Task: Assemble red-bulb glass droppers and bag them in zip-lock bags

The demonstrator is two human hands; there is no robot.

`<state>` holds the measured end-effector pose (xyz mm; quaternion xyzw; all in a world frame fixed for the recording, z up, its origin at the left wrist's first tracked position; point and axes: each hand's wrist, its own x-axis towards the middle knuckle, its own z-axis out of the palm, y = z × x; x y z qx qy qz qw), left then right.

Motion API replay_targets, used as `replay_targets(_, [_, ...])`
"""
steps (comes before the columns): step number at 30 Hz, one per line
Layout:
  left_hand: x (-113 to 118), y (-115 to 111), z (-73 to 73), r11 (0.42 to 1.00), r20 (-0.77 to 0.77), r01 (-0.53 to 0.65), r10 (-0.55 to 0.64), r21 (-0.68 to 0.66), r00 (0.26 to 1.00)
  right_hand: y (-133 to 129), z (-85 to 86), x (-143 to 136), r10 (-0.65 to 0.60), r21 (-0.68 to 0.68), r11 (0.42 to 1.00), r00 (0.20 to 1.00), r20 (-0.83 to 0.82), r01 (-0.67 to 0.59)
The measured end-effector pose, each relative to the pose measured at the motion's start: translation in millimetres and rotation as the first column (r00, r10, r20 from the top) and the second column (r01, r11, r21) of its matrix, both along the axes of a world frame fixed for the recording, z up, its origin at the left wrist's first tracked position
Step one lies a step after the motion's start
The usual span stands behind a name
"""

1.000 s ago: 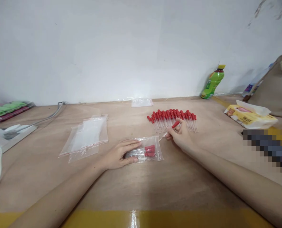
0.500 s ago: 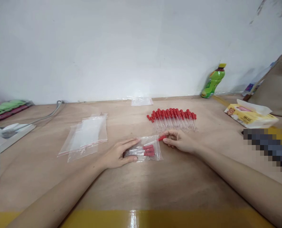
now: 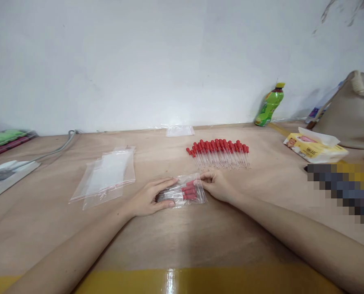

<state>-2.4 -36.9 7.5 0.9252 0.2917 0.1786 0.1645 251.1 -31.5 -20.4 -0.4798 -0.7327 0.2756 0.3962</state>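
A clear zip bag point(image 3: 202, 197) lies flat on the table with its mouth toward the right. Several glass droppers with red rubber bulbs point(image 3: 188, 194) are inside, bulbs to the right. My left hand point(image 3: 147, 198) grips the bag's left end, its fingers along the far edge and the thumb along the near edge. At the mouth, the fingers of my right hand point(image 3: 216, 184) are closed on the bulb end of another dropper point(image 3: 190, 183), whose tube reaches into the bag. Beyond the right hand is a fanned row of red-bulbed droppers point(image 3: 220, 152).
A stack of clear zip bags point(image 3: 108, 173) lies to the left, and a small bag point(image 3: 180, 131) is by the wall. On the right are a green bottle point(image 3: 269, 106), a tissue pack point(image 3: 315, 149) and a beige bag point(image 3: 347, 114). A power strip point(image 3: 15, 173) with cables sits far left.
My right hand has moved left to the bag's mouth, and the dropper it holds has slid into the bag. My left hand keeps its hold. The whole view has shifted slightly.
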Motion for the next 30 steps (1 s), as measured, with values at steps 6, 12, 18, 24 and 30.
replay_targets(6, [0,1,-0.9,1.0,-0.002,0.002,-0.002,-0.008,1.0,-6,9.1,-1,0.007,0.088,0.996,0.976,0.216,-0.027])
replay_targets(12, [-2,3,-3.1,0.999,-0.013,0.013,-0.014,-0.032,1.0,15,40.5,14,0.049,-0.054,0.998,0.926,0.374,-0.031])
replay_targets(18, [-1,3,-1.7,0.999,-0.03,0.022,-0.024,-0.049,0.999,66,53.7,-18,-0.367,0.322,0.924,0.709,0.603,0.204])
replay_targets(24, [-2,3,-2.3,0.999,-0.04,0.018,-0.02,-0.034,0.999,104,42.7,-55,-0.423,0.374,0.904,0.56,0.713,0.206])
replay_targets(30, [-3,3,-2.5,0.999,-0.029,0.029,-0.03,-0.027,0.999,104,47.4,-57,-0.46,0.297,0.888,0.681,0.569,0.352])
